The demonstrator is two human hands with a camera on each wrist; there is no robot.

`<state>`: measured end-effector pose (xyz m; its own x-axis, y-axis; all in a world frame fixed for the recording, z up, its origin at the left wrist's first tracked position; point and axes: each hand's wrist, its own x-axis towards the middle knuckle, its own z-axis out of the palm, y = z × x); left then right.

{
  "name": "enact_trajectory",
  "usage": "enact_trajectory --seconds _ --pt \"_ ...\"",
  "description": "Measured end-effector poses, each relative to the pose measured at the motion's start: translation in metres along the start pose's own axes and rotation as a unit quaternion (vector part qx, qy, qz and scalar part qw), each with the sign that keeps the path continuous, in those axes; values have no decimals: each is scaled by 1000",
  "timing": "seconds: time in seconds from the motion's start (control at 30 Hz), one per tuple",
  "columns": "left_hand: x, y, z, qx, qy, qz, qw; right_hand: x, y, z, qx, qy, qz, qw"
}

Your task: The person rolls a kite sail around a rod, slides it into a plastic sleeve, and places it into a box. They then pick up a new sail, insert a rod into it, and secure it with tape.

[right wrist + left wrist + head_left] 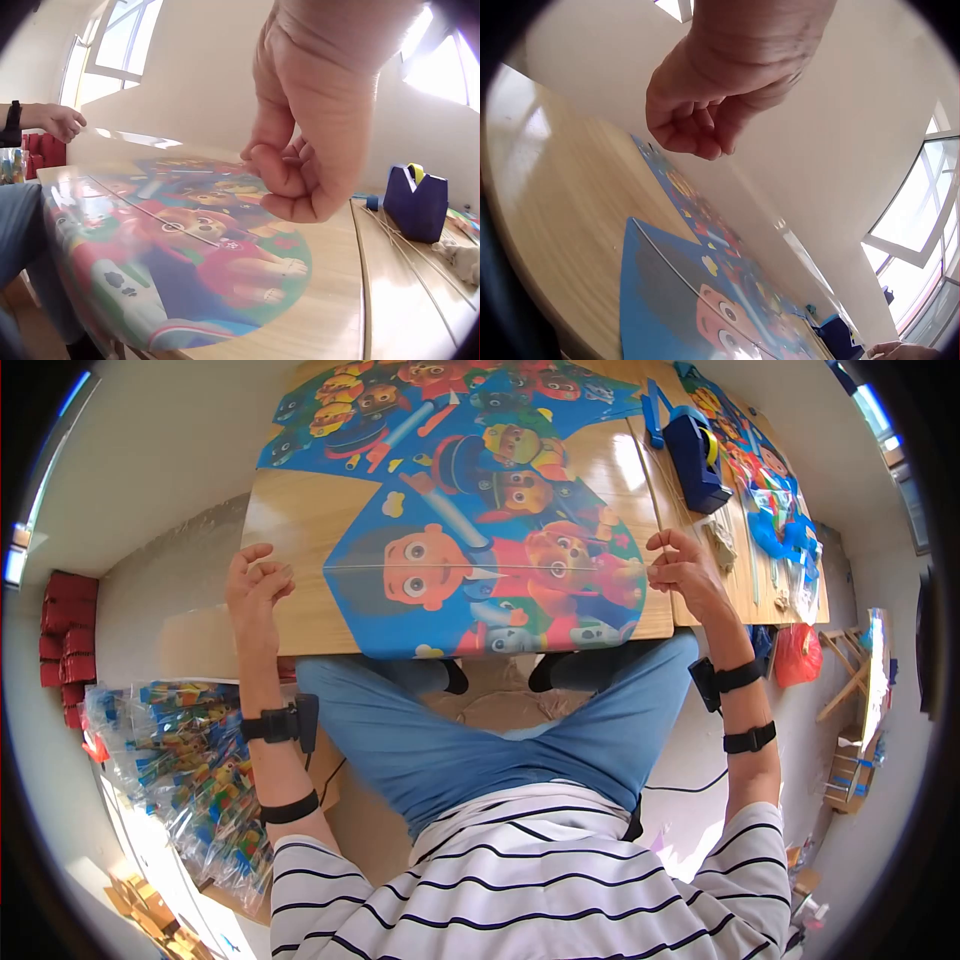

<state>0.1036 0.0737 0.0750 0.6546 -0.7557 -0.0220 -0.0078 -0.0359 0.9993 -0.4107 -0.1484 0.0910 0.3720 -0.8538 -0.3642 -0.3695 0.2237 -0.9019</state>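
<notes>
A blue plastic sheet [370,615] printed with cartoon characters lies over the table's near edge, with a thin rod [350,567] straight across it. Past the sheet's left corner, my left hand [258,585] is raised, thumb and fingertips pinched together. Beyond the right corner, my right hand [685,572] pinches in the same way. Between the two hands stretches a clear, glossy strip of tape [150,140], above the sheet and roughly in line with the rod. The strip [802,255] runs out from the left fingertips in the left wrist view.
More printed sheets [330,440] cover the table's far part. At the right stand a dark blue tape dispenser [695,460], thin sticks [409,255] and a crumpled cloth [459,259]. Bagged printed pieces [190,770] lie on the left; a red bag [798,655] sits right of the table.
</notes>
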Motion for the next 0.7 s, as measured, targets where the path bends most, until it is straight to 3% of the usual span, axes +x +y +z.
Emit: enact_trajectory --seconds 0.2,0.7 --pt "31 -43 -2 80 54 -12 995 38 21 15 -13 -4 -36 999" --pt "71 -110 -10 279 93 -12 956 53 14 34 -49 13 -38 998"
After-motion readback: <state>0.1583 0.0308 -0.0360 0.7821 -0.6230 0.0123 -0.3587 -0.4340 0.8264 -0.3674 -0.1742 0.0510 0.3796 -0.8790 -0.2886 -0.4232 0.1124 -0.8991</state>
